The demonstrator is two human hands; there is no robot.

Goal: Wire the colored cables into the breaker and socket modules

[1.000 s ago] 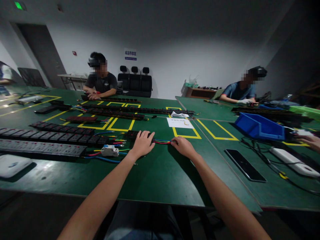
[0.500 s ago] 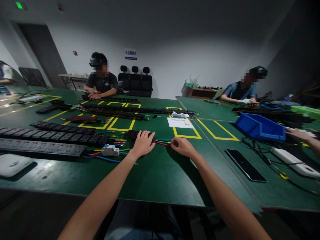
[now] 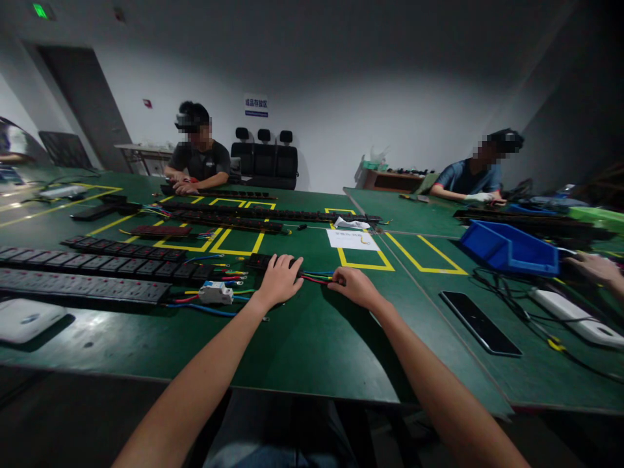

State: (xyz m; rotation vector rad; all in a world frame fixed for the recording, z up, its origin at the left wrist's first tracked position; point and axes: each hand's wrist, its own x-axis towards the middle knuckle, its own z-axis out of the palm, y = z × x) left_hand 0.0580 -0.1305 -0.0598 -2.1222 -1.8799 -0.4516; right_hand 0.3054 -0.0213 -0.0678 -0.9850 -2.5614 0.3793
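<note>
My left hand (image 3: 280,281) lies over a short black power strip (image 3: 257,261), its fingers on the far side and its thumb on the near side. Red, green and blue wires (image 3: 314,275) come out of the strip's right end. My right hand (image 3: 355,286) is closed in a pinch around the wires' far ends, which its fingers hide. Left of my left hand sit a white circuit breaker (image 3: 216,292) with wires attached and several long black power strips (image 3: 82,286) with red switches and loose wire ends.
Yellow tape marks the green table (image 3: 292,351). A paper sheet (image 3: 351,239) lies ahead. To the right are a phone (image 3: 480,323), a blue bin (image 3: 509,248), a white power strip (image 3: 578,316) with cables, and another person's hand (image 3: 597,268). Two co-workers sit across the table.
My right hand's fingers have shifted slightly on the wires. My left hand stays on the strip. At the right edge, the other person's hand has moved a little to the right.
</note>
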